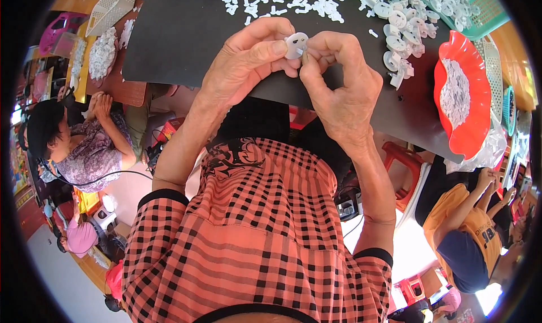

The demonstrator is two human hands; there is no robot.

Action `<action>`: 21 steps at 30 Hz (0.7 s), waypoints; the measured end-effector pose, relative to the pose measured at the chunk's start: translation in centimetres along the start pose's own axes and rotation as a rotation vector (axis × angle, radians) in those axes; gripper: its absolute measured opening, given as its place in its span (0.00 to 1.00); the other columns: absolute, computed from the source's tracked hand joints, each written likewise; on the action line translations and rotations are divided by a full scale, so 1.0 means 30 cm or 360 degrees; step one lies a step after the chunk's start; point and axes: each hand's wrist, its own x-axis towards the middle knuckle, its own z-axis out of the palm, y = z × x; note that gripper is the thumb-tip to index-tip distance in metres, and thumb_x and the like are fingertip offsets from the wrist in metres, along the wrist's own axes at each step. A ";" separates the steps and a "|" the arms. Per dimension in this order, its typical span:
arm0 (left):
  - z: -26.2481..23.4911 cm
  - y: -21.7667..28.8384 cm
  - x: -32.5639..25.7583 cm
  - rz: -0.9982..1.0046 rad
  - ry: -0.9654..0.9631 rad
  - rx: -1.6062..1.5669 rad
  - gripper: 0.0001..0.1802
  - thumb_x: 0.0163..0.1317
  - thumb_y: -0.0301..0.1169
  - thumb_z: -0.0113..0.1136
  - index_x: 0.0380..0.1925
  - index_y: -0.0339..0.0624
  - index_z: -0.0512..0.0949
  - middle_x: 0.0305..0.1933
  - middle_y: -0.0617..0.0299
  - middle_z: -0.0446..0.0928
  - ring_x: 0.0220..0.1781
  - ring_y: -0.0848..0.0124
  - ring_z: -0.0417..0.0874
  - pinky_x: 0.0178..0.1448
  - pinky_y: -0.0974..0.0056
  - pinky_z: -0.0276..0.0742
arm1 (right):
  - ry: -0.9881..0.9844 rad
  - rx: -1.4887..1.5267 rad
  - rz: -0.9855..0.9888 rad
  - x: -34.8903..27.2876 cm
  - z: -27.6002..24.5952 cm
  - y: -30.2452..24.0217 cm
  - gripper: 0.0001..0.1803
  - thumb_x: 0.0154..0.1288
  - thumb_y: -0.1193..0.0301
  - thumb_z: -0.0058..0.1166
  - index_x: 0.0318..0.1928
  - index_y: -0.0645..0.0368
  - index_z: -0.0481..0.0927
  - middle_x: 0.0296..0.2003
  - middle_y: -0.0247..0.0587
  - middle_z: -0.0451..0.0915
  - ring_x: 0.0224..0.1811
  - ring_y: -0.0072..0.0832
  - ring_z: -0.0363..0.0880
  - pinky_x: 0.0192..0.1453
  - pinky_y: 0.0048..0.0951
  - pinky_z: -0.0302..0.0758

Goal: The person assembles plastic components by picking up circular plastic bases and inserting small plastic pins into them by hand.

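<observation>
My left hand and my right hand meet over the near edge of a black table mat. Together they pinch a small round white plastic part between thumbs and fingertips. My right fingers press a tiny white piece against its lower edge. Loose small white pieces lie scattered on the mat beyond my hands. A pile of round white parts sits to the right of them.
A red scalloped dish with white bits stands at the right, a green basket of white parts behind it. A white basket lies at the far left. People sit at the left and at the right.
</observation>
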 end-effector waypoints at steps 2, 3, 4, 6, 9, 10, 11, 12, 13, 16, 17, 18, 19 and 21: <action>0.004 0.000 0.000 0.0003 0.0012 0.0005 0.13 0.65 0.29 0.55 0.48 0.36 0.73 0.39 0.59 0.77 0.39 0.71 0.79 0.46 0.64 0.77 | -0.0009 -0.0001 -0.0003 0.000 -0.001 0.002 0.13 0.51 0.85 0.58 0.36 0.57 0.73 0.24 0.28 0.75 0.22 0.20 0.73 0.29 0.21 0.71; 0.006 0.000 0.000 0.0007 0.0024 0.0011 0.13 0.65 0.29 0.55 0.48 0.37 0.73 0.39 0.59 0.77 0.39 0.71 0.79 0.45 0.64 0.77 | -0.0018 -0.0001 -0.0008 0.000 -0.002 0.004 0.13 0.51 0.85 0.58 0.36 0.57 0.73 0.24 0.28 0.75 0.22 0.20 0.73 0.29 0.21 0.71; 0.004 -0.001 0.000 0.0007 0.0025 0.0011 0.13 0.65 0.29 0.55 0.48 0.37 0.73 0.39 0.59 0.77 0.39 0.71 0.79 0.45 0.64 0.77 | -0.0018 -0.0001 -0.0007 0.000 -0.003 0.004 0.13 0.51 0.85 0.58 0.36 0.57 0.73 0.24 0.28 0.75 0.22 0.20 0.73 0.29 0.21 0.71; 0.000 -0.003 0.000 0.0026 0.0002 0.0058 0.13 0.65 0.29 0.55 0.48 0.37 0.73 0.40 0.59 0.77 0.39 0.71 0.79 0.45 0.64 0.77 | -0.0021 0.0010 -0.0007 -0.001 -0.004 0.005 0.13 0.51 0.85 0.57 0.36 0.57 0.73 0.24 0.28 0.75 0.23 0.19 0.73 0.29 0.21 0.71; 0.003 0.000 0.000 0.0002 0.0007 0.0055 0.13 0.64 0.29 0.55 0.48 0.37 0.74 0.40 0.59 0.77 0.39 0.71 0.79 0.44 0.64 0.77 | -0.0047 0.0019 0.0033 -0.002 -0.009 0.001 0.13 0.52 0.85 0.57 0.36 0.57 0.73 0.25 0.28 0.75 0.23 0.20 0.73 0.30 0.21 0.72; 0.002 -0.001 0.000 0.0001 0.0007 0.0055 0.13 0.64 0.29 0.55 0.48 0.37 0.74 0.40 0.59 0.77 0.39 0.71 0.79 0.44 0.64 0.77 | -0.0047 0.0019 0.0034 -0.003 -0.009 0.001 0.13 0.52 0.85 0.57 0.36 0.57 0.73 0.25 0.28 0.75 0.23 0.20 0.73 0.30 0.21 0.72; 0.000 -0.001 0.000 -0.0008 0.0009 0.0037 0.13 0.65 0.29 0.55 0.48 0.37 0.73 0.40 0.59 0.77 0.39 0.71 0.79 0.44 0.64 0.77 | -0.0044 0.0030 0.0034 -0.003 -0.008 0.001 0.13 0.52 0.85 0.57 0.36 0.57 0.73 0.25 0.28 0.75 0.23 0.20 0.73 0.30 0.21 0.72; -0.002 -0.001 0.000 -0.0017 0.0011 0.0019 0.14 0.65 0.29 0.55 0.48 0.36 0.73 0.40 0.59 0.77 0.39 0.71 0.79 0.44 0.65 0.77 | -0.0041 0.0041 0.0035 -0.003 -0.008 0.001 0.13 0.52 0.85 0.57 0.36 0.57 0.73 0.25 0.28 0.75 0.23 0.20 0.73 0.30 0.21 0.72; -0.003 0.001 0.000 -0.0017 0.0011 0.0020 0.14 0.65 0.29 0.55 0.48 0.36 0.73 0.40 0.59 0.77 0.39 0.71 0.79 0.44 0.65 0.77 | -0.0041 0.0041 0.0035 -0.002 -0.008 0.001 0.13 0.52 0.85 0.57 0.36 0.57 0.73 0.25 0.28 0.75 0.23 0.20 0.73 0.30 0.21 0.72; -0.008 0.005 0.003 -0.0027 0.0013 -0.0018 0.14 0.66 0.30 0.53 0.49 0.35 0.72 0.40 0.58 0.77 0.39 0.71 0.79 0.44 0.65 0.77 | -0.0030 0.0026 0.0034 0.000 -0.006 -0.001 0.13 0.52 0.85 0.57 0.36 0.57 0.73 0.24 0.29 0.75 0.23 0.20 0.74 0.30 0.21 0.72; -0.012 0.004 0.005 -0.0025 -0.0017 -0.0043 0.15 0.66 0.31 0.53 0.50 0.35 0.72 0.40 0.58 0.77 0.39 0.71 0.79 0.45 0.65 0.77 | -0.0028 0.0025 0.0048 0.000 -0.006 -0.004 0.13 0.52 0.85 0.57 0.36 0.57 0.73 0.24 0.29 0.75 0.23 0.20 0.75 0.31 0.21 0.73; -0.014 0.004 0.006 -0.0024 -0.0048 -0.0068 0.15 0.66 0.31 0.52 0.50 0.35 0.71 0.41 0.57 0.77 0.40 0.71 0.79 0.45 0.65 0.77 | -0.0025 0.0024 0.0062 0.000 -0.005 -0.005 0.13 0.52 0.85 0.57 0.36 0.57 0.73 0.23 0.29 0.75 0.23 0.20 0.75 0.31 0.21 0.73; -0.012 0.003 0.006 -0.0024 -0.0049 -0.0068 0.15 0.66 0.31 0.52 0.50 0.35 0.71 0.41 0.57 0.77 0.40 0.71 0.79 0.45 0.65 0.77 | -0.0025 0.0023 0.0063 0.000 -0.005 -0.005 0.13 0.52 0.85 0.57 0.36 0.57 0.73 0.23 0.29 0.75 0.23 0.20 0.75 0.31 0.21 0.73; -0.004 0.003 0.006 -0.0013 -0.0006 -0.0020 0.15 0.66 0.30 0.52 0.50 0.35 0.72 0.41 0.57 0.76 0.40 0.71 0.79 0.45 0.65 0.77 | -0.0024 0.0029 0.0059 -0.001 -0.005 -0.004 0.13 0.52 0.84 0.57 0.37 0.57 0.73 0.23 0.29 0.76 0.23 0.20 0.76 0.31 0.21 0.73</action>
